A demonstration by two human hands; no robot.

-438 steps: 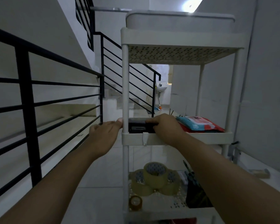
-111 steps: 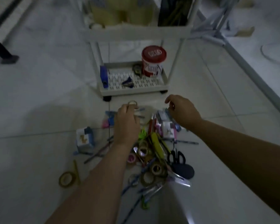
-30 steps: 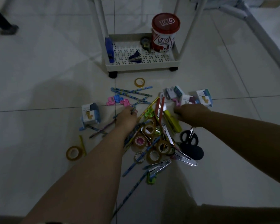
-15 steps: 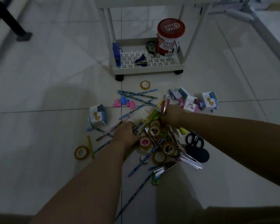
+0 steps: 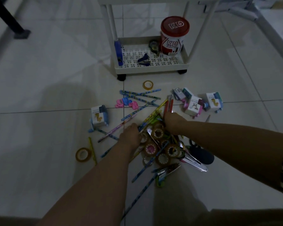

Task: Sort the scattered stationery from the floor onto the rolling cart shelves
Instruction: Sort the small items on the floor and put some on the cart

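Observation:
A pile of stationery lies on the white tiled floor: several tape rolls (image 5: 157, 133), patterned pencils (image 5: 140, 95), a red cutter (image 5: 168, 104), staplers (image 5: 167, 171) and black scissors (image 5: 201, 156). My left hand (image 5: 131, 134) is down on the pile's left edge, its fingers curled over pencils beside a tape roll. My right hand (image 5: 173, 122) is down on the pile's far side, fingertips at the red cutter's near end. Both hands hide their own fingers. The white cart's bottom shelf (image 5: 150, 69) stands beyond the pile.
On the bottom shelf are a red-lidded tub (image 5: 173, 36), a blue stapler (image 5: 118, 53), a staple remover (image 5: 144, 60) and a tape dispenser (image 5: 153, 46). Small boxes (image 5: 194, 105) lie right, another box (image 5: 99, 116) left. Loose tape rolls (image 5: 83, 154) and pink clips (image 5: 126, 102) are scattered about.
Both hands have drawn back from the far pencils and boxes into the middle of the pile. The view has tilted up slightly, showing more of the cart.

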